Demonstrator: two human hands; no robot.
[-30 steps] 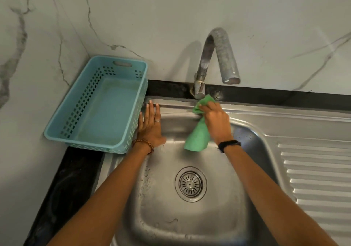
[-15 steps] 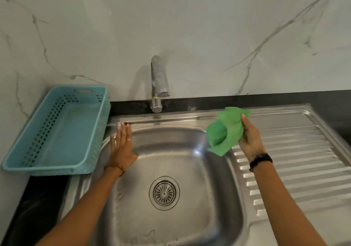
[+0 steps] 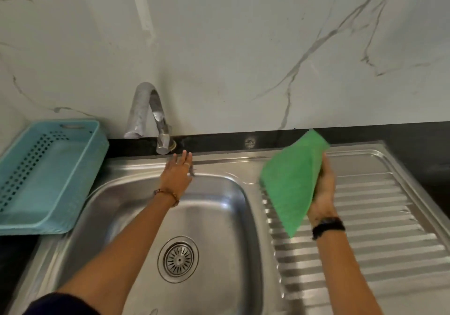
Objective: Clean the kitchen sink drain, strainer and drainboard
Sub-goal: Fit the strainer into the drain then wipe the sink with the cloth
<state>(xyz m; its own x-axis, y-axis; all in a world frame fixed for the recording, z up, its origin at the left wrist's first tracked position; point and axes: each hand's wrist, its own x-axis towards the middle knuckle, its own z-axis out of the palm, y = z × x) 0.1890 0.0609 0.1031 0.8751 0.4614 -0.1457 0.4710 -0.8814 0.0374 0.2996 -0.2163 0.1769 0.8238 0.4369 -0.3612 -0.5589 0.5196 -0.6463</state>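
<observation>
Head view: right hand (image 3: 321,193) fingers grip cloth (image 3: 289,183) above drainboard (image 3: 389,217); left hand (image 3: 176,176) fingers straight. Risk: loose hanging cloth could slip.

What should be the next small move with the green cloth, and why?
Probably lower the green cloth flat onto the ribbed drainboard and start wiping. The right hand holds it raised above the ribs, not touching them, while the left hand reaches toward the sink's back rim.
</observation>
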